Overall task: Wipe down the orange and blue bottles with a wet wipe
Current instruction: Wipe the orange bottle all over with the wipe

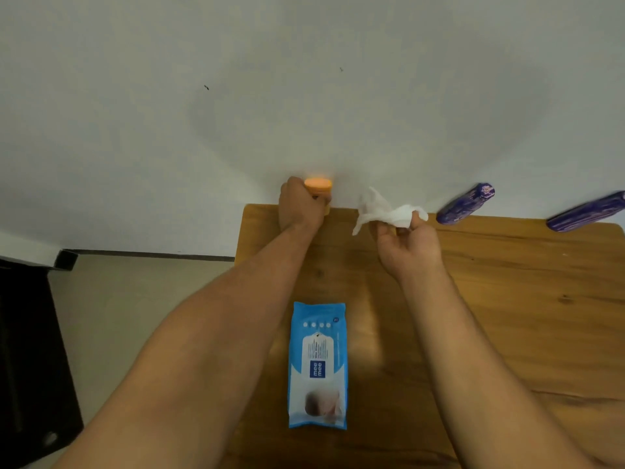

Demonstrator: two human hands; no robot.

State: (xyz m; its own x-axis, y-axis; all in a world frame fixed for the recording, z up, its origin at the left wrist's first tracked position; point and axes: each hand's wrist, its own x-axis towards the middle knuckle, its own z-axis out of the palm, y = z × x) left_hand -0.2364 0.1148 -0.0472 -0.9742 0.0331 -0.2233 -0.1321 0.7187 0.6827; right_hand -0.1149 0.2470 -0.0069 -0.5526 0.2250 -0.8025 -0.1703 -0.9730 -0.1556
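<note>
From the head camera: steady the orange bottle [318, 186], centre frame at the table's [507, 299] far edge, with the left hand [299, 206] curled round it. Spread the wet wipe [382, 211] pinched in the right hand [407, 245] (bunched now), then wrap and rub. Take the blue bottles [465, 204], upper right, afterwards. Readable on the wipes pack [318, 365], lower centre: "mee mee".

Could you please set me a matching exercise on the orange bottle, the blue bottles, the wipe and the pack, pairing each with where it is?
Things:
1 orange bottle
2 blue bottles
3 wipe
4 pack

Places:
A pinched in the right hand
B flat on the table, nearest the person
C gripped in the left hand
D at the table's far right edge, untouched

Pairs: 1-C; 2-D; 3-A; 4-B
</note>
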